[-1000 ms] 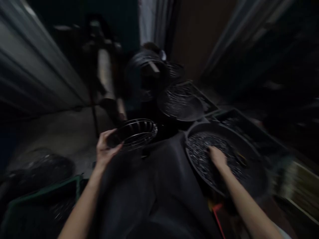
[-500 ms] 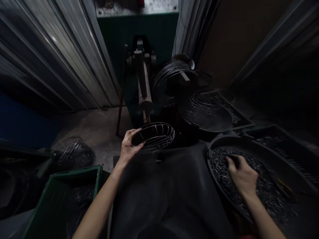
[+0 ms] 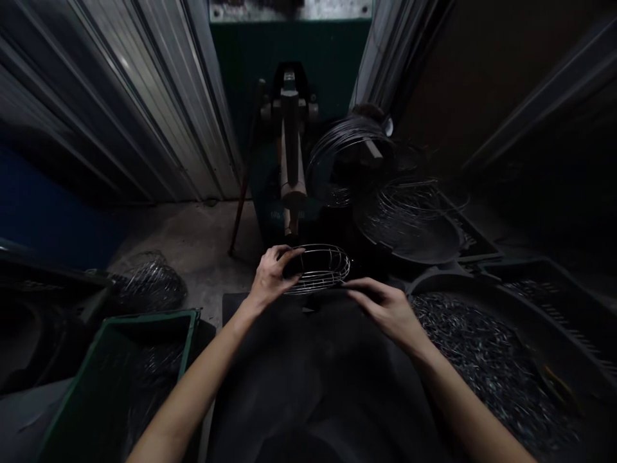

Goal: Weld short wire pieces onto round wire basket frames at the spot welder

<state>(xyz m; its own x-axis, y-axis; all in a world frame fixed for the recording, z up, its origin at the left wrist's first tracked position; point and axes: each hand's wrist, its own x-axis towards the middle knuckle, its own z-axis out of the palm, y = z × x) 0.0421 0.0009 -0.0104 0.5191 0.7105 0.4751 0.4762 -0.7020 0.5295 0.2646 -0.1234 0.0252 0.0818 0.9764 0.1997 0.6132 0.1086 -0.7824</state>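
A round wire cage (image 3: 324, 280) of thin shiny rods is held just below the machine's arm, its rings one above the other. My left hand (image 3: 276, 273) grips its left side, thumb and fingers wrapped round the rim. At the right end of the cage, my right hand (image 3: 385, 305) is closed in a pinch, fingertips beside the lower rods. Whatever sits between those fingertips is too small and dark to make out. The machine's arm (image 3: 292, 154) reaches down toward the cage from a green body (image 3: 328, 58).
To the right stands a round pan (image 3: 429, 280) full of small metal pieces (image 3: 472, 341). Behind it are another pan (image 3: 409, 251) and coils of wire (image 3: 347, 138). On the left is a green crate (image 3: 144, 318), with a heap of wire (image 3: 154, 283) behind. Dark cloth (image 3: 308, 373) covers my lap.
My right hand has left the pan of metal pieces and come left to the cage. The view has turned slightly, and my left hand still holds the cage.
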